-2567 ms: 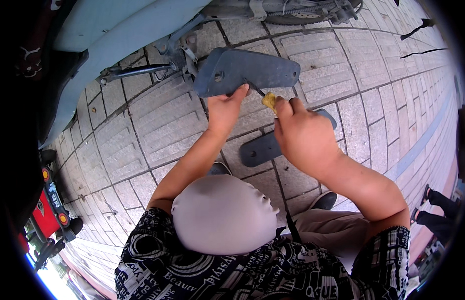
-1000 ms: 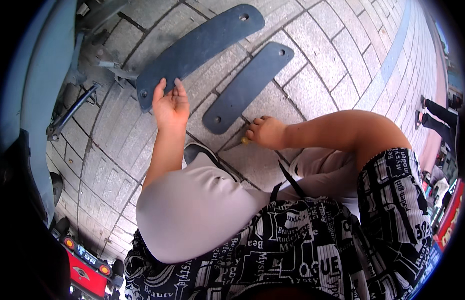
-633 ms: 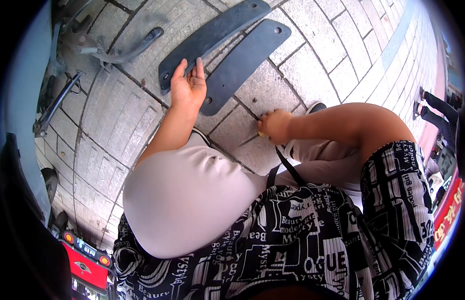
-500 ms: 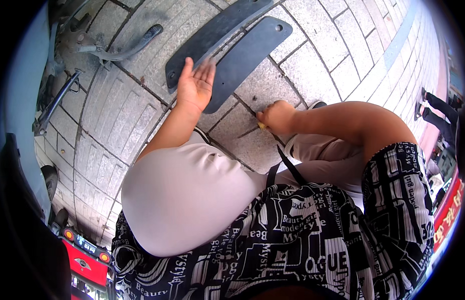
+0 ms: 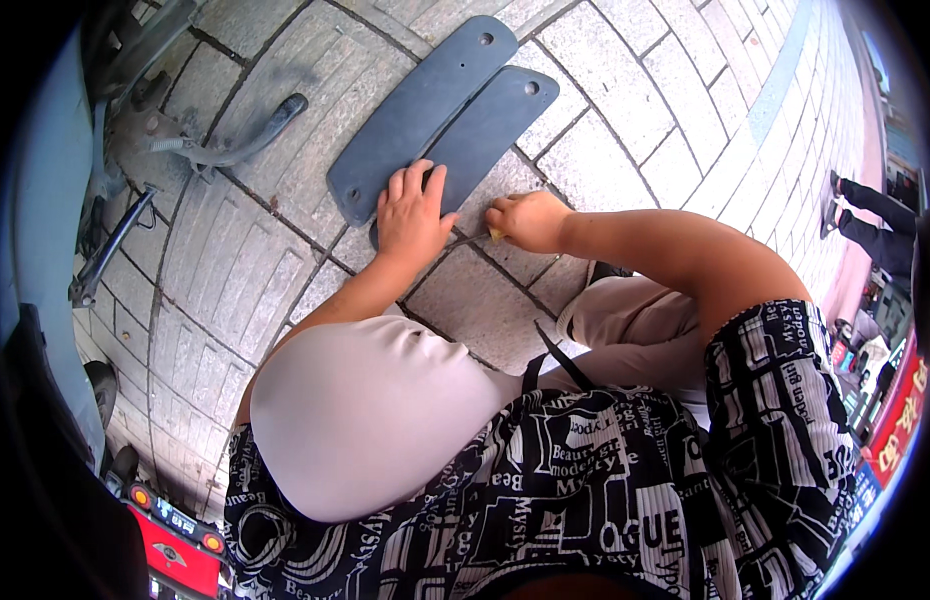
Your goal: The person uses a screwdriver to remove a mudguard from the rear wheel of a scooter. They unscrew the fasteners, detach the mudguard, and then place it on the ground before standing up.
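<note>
Two long, dark grey curved plastic panels lie side by side on the paving: the left panel point(image 5: 410, 115) and the right panel point(image 5: 485, 140), with a hole near each far end. My left hand point(image 5: 413, 208) is palm down on the near part of the right panel, its fingers slightly spread and its fingertips by the seam between the two. It covers part of the right panel's near end. Just right of that panel, my right hand point(image 5: 530, 220) is closed round a small yellow thing point(image 5: 497, 235), mostly hidden by the fingers. Its kind cannot be made out.
At the left stands a vehicle with a pale body point(image 5: 50, 200), its dark kickstand point(image 5: 265, 135) and a second metal stand leg point(image 5: 120, 245) reaching over the paving. A red vehicle point(image 5: 175, 550) with lights is at lower left. A person's dark-trousered legs point(image 5: 875, 220) show far right.
My left hand has turned from a raised, open palm to palm down on the panel. The panels now lie closer together, the left one nearer. My right hand has shifted slightly left.
</note>
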A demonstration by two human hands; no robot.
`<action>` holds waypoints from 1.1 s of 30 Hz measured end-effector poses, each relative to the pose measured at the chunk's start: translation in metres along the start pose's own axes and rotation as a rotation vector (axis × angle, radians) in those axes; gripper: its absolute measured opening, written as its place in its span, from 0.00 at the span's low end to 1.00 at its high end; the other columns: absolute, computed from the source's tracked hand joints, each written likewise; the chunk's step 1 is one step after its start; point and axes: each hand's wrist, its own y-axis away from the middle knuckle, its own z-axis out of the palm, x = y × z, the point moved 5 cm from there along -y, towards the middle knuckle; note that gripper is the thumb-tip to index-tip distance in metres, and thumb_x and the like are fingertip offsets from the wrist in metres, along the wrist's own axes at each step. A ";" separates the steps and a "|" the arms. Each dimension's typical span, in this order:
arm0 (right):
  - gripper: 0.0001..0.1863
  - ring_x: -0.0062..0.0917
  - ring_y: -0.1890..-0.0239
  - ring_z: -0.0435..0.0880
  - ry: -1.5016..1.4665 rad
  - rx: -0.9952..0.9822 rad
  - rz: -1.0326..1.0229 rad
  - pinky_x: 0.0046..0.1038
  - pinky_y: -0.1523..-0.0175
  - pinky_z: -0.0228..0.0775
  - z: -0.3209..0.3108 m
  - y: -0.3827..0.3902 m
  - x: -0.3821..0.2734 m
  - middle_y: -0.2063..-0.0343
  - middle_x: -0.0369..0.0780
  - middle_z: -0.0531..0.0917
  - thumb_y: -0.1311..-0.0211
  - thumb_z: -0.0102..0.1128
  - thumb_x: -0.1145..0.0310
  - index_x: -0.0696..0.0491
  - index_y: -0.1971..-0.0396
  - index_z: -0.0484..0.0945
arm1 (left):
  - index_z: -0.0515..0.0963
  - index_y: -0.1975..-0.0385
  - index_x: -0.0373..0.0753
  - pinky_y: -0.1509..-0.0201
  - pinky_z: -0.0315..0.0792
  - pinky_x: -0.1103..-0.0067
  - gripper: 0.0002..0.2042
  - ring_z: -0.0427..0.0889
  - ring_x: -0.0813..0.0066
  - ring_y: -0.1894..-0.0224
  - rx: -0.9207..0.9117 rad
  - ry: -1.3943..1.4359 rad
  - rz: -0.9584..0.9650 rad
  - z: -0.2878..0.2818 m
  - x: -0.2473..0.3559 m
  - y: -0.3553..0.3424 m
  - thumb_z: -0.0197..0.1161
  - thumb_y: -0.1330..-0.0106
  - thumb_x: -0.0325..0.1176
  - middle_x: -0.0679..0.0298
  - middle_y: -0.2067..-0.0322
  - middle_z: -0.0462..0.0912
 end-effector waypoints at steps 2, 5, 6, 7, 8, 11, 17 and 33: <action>0.16 0.35 0.59 0.82 -0.011 -0.016 0.043 0.35 0.59 0.76 -0.004 0.009 0.012 0.62 0.41 0.78 0.48 0.59 0.67 0.52 0.58 0.73 | 0.65 0.40 0.42 0.43 0.63 0.63 0.36 0.65 0.57 0.41 0.012 -0.030 -0.049 0.003 -0.004 0.003 0.73 0.51 0.40 0.57 0.42 0.65; 0.17 0.36 0.60 0.82 -0.023 0.006 0.075 0.35 0.59 0.75 -0.012 0.022 0.026 0.63 0.41 0.78 0.48 0.60 0.65 0.52 0.57 0.72 | 0.61 0.37 0.42 0.43 0.62 0.61 0.41 0.65 0.54 0.41 -0.012 -0.061 -0.068 0.000 -0.003 0.003 0.74 0.53 0.41 0.52 0.42 0.64; 0.17 0.36 0.60 0.82 -0.023 0.016 0.068 0.35 0.59 0.75 -0.016 0.025 0.031 0.64 0.40 0.78 0.47 0.60 0.65 0.52 0.57 0.72 | 0.59 0.36 0.42 0.43 0.62 0.61 0.42 0.65 0.53 0.42 -0.027 -0.070 -0.066 0.000 -0.002 0.002 0.74 0.53 0.41 0.50 0.42 0.64; 0.17 0.37 0.61 0.81 -0.024 0.031 0.063 0.35 0.59 0.75 -0.018 0.025 0.032 0.64 0.40 0.78 0.47 0.60 0.65 0.51 0.57 0.72 | 0.59 0.36 0.42 0.43 0.61 0.61 0.43 0.64 0.53 0.42 -0.038 -0.075 -0.064 0.002 -0.003 0.001 0.74 0.53 0.41 0.50 0.42 0.63; 0.18 0.38 0.61 0.81 -0.039 0.052 0.046 0.36 0.60 0.75 -0.019 0.024 0.030 0.64 0.41 0.77 0.47 0.60 0.64 0.51 0.56 0.72 | 0.58 0.35 0.43 0.42 0.61 0.61 0.44 0.64 0.52 0.42 -0.049 -0.081 -0.061 0.004 -0.003 -0.001 0.74 0.54 0.41 0.49 0.42 0.63; 0.17 0.38 0.61 0.82 -0.087 0.081 0.022 0.37 0.60 0.75 -0.018 0.012 0.015 0.64 0.41 0.77 0.46 0.60 0.64 0.50 0.56 0.72 | 0.56 0.34 0.44 0.42 0.59 0.60 0.46 0.63 0.51 0.42 -0.072 -0.045 -0.082 0.003 -0.004 -0.002 0.74 0.56 0.40 0.49 0.43 0.62; 0.15 0.38 0.60 0.81 -0.108 0.073 0.083 0.37 0.60 0.75 -0.008 0.007 0.019 0.64 0.42 0.76 0.47 0.60 0.67 0.50 0.59 0.73 | 0.58 0.37 0.45 0.40 0.57 0.58 0.45 0.61 0.50 0.43 0.036 0.113 -0.096 -0.016 -0.013 0.001 0.74 0.60 0.37 0.52 0.46 0.62; 0.15 0.38 0.54 0.78 -0.136 0.064 0.169 0.36 0.54 0.74 -0.021 0.016 0.037 0.61 0.43 0.75 0.49 0.60 0.69 0.52 0.60 0.74 | 0.50 0.32 0.47 0.37 0.57 0.55 0.53 0.61 0.49 0.38 0.066 0.042 -0.318 -0.041 -0.076 -0.043 0.78 0.60 0.43 0.50 0.40 0.61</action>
